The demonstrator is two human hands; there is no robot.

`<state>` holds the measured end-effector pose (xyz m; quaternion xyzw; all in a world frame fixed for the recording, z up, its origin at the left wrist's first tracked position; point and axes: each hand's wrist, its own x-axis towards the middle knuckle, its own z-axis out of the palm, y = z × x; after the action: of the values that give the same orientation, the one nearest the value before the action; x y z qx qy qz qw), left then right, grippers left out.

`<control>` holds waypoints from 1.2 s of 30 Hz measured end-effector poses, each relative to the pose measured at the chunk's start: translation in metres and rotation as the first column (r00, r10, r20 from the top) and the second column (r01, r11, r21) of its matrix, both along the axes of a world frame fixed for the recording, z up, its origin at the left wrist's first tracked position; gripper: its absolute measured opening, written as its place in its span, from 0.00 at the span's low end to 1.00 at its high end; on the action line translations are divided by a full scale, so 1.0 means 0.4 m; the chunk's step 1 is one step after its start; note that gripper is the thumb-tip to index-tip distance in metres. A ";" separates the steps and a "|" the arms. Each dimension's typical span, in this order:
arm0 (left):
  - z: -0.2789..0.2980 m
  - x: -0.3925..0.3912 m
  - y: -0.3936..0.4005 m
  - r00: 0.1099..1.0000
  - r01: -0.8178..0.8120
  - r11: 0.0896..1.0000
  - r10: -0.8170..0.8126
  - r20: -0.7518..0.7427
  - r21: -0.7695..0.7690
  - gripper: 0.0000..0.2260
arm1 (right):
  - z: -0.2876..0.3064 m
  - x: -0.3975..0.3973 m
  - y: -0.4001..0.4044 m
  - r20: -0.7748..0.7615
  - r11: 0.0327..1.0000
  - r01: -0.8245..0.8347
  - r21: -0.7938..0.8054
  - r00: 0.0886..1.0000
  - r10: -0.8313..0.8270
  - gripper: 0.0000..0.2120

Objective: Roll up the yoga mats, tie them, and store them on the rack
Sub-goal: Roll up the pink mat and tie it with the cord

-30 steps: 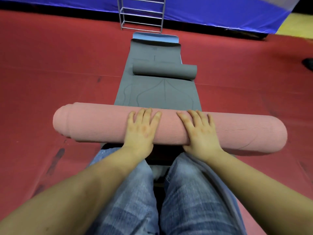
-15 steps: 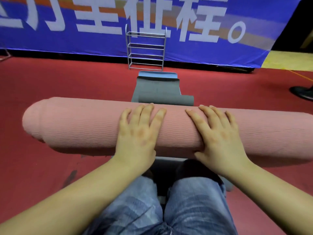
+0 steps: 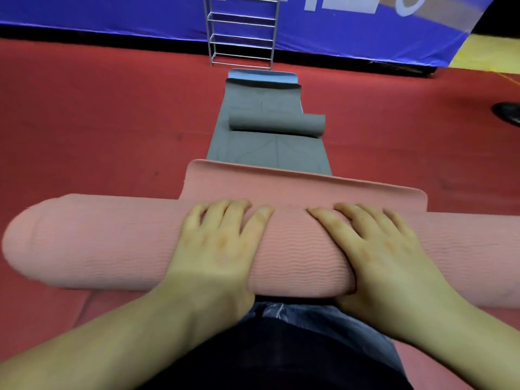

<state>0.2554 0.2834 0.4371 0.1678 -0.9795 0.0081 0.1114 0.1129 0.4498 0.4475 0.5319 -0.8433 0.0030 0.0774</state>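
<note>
On the red floor (image 3: pixel 84 130), the pink mat roll (image 3: pixel 98 243) lies crosswise under both flat-pressing hands, left hand (image 3: pixel 222 249) and right hand (image 3: pixel 377 254) side by side, its loose flap (image 3: pixel 304 184) ahead toward the rack (image 3: pixel 242 32).

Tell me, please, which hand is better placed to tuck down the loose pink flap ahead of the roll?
Probably the right hand: the flap of the pink mat reaches further past its fingertips, to a corner on that side, while the left hand sits near the flap's left edge.

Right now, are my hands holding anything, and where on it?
Both hands, left hand and right hand, press flat on top of the pink mat roll near its middle, fingers spread rather than curled round it.
</note>
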 end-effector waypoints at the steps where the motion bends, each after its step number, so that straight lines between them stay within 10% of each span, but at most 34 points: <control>1: -0.011 0.005 0.008 1.000 0.005 1.000 -0.005 0.007 0.010 0.46 | -0.012 0.009 0.007 0.014 1.000 0.003 0.009 1.000 -0.003 0.51; 20: -0.005 -0.058 -0.038 0.851 0.071 0.990 -0.125 0.509 0.124 0.52 | -0.029 0.002 -0.058 0.261 0.937 -0.069 0.342 0.965 -0.024 0.55; 36: -0.017 -0.145 -0.083 0.886 0.007 0.920 -0.187 0.423 0.392 0.47 | -0.054 -0.027 -0.112 0.284 0.945 -0.015 0.327 0.955 -0.083 0.55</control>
<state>0.1973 0.2504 0.4304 0.1293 -0.9682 -0.1486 -0.1540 0.1022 0.4050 0.4261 0.5160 -0.8434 -0.0585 -0.1379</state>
